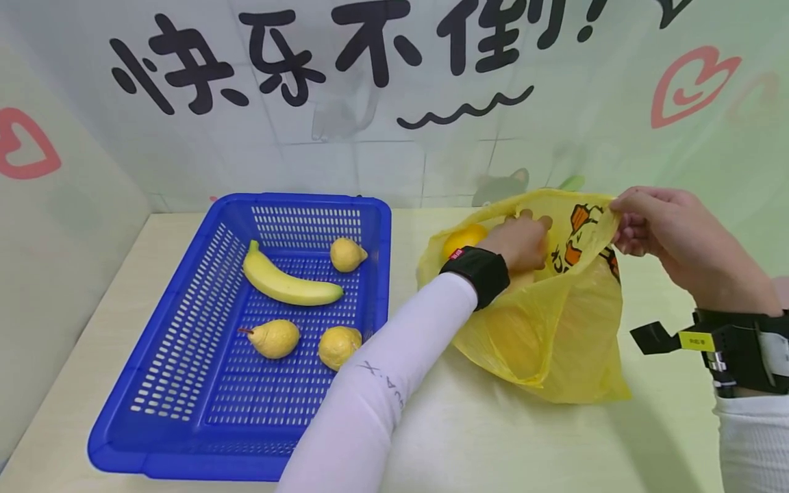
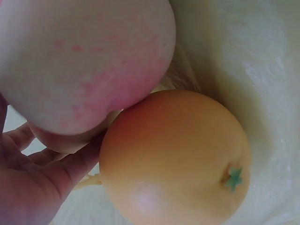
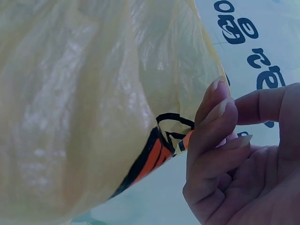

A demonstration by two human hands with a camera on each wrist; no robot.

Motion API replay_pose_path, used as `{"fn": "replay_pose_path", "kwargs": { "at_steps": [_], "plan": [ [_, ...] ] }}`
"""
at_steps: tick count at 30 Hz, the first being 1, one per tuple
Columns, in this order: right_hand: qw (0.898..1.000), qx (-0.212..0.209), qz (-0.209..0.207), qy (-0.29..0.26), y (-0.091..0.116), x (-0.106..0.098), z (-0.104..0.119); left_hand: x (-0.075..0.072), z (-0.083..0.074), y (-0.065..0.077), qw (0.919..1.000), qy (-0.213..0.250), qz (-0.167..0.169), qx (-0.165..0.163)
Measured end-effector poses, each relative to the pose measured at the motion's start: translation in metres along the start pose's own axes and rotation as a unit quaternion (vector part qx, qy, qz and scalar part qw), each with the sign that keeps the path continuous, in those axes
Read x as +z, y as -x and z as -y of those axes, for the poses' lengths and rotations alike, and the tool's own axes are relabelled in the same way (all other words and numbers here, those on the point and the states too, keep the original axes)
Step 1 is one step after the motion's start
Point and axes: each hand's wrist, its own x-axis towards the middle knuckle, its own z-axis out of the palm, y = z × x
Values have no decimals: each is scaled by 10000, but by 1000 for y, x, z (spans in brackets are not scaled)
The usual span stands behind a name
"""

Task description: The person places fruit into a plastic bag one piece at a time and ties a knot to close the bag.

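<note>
A yellow plastic bag [image 1: 579,342] stands on the table with its mouth spread. My right hand [image 1: 672,233] pinches the right rim of its mouth between thumb and fingers. My left hand [image 1: 520,239] reaches down into the bag among the fruit. Up close in the left wrist view, its fingers [image 2: 77,161] lie beside an orange [image 2: 176,159] with a green star-shaped stem mark. A pale pink-blushed peach [image 2: 89,61] is above them, and another rounded fruit [image 2: 65,142] shows partly behind it. Whether the left fingers grip any fruit cannot be made out.
Left of the bag is a blue plastic basket [image 1: 154,329] with slotted walls. Inside lie a banana [image 1: 290,284], a stemmed yellow pear [image 1: 272,338] and two more small yellow fruits [image 1: 347,255]. A printed backdrop [image 1: 382,164] rises behind the table.
</note>
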Motion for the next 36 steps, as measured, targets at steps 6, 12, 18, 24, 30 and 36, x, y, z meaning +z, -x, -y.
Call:
{"fn": "replay_pose_path", "kwargs": {
  "at_steps": [6, 12, 18, 24, 30, 36],
  "plan": [
    [10000, -58, -25, 26, -1, 1, -2, 4, -1, 1, 9995, -292, 54, -57],
    [9999, -57, -118, 8, -1, 0, -1, 2, 1, 3, 9987, -472, 177, 91],
    [9995, -42, -190, 252, 0, 0, 0, -3, 5, 8, 9984, -281, 434, 248],
    [9991, -71, -200, 366, 0, 0, 0, -18, 15, 16, 9966, 210, 663, 435],
    [9988, -131, -197, 427, 0, 0, 0, -39, 19, 29, 9924, 415, 974, 631],
    [9983, -146, -227, 523, 0, -1, 0, -60, 18, 52, 9852, 665, 1192, 1039]
  ]
}}
